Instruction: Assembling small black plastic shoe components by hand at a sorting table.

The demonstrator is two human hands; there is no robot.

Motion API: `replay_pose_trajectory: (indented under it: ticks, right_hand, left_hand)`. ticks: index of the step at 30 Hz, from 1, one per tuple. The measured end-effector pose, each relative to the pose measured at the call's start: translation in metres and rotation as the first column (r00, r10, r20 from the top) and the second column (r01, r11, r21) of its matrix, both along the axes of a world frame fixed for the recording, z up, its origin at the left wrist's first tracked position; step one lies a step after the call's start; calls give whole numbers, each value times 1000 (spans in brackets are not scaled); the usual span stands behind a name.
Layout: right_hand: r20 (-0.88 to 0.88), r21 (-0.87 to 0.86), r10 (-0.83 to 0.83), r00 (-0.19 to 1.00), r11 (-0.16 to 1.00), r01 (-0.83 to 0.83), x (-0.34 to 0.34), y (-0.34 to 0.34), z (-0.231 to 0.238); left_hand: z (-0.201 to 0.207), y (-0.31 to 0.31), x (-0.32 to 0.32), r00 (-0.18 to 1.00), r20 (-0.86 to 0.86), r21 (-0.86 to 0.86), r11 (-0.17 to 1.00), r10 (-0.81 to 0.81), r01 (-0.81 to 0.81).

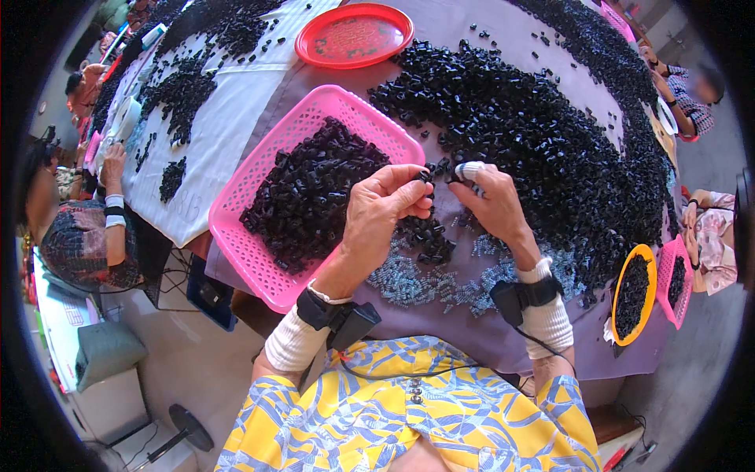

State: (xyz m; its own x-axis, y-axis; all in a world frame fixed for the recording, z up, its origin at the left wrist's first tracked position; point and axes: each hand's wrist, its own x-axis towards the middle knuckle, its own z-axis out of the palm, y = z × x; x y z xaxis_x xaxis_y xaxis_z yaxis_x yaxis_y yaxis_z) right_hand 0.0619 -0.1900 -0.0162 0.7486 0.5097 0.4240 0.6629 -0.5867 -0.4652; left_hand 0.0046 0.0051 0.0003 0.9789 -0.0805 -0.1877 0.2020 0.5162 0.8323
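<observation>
My left hand (385, 203) is closed, its thumb and fingertips pinching a small black plastic part (425, 175) beside the rim of a pink lattice basket (234, 182). Many like black parts (318, 189) fill that basket. Across from it, my right hand (497, 197) has thumb and index finger bent together at a small dark piece; white wrapping covers one of its fingertips. The two hands are a short gap apart. Below them on the purple cloth (409, 313) lie clear, pale blue small pieces (417, 279) and a few black parts.
A broad heap of black parts (535, 134) spreads over the table beyond my right hand. A red oval tray (354, 35) lies at the far side. At right stand a yellow-rimmed tray (650, 277) and another pink basket (668, 307). Other people sit around the tables.
</observation>
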Motion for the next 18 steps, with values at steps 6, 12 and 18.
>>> replay_pose_trajectory:
  ticks: [6, 12, 18]
  right_hand:
    - [-273, 478, 94, 957, 877, 50, -26, 11, 24]
    - [174, 292, 71, 982, 949, -121, -21, 15, 37]
    - [260, 230, 61, 964, 965, -123, -21, 17, 43]
  left_hand:
    - [-1, -19, 4, 999, 42, -59, 998, -34, 36]
    - [1, -18, 2, 997, 61, -146, 988, -42, 50]
    - [1, -18, 2, 997, 74, -180, 983, -19, 33]
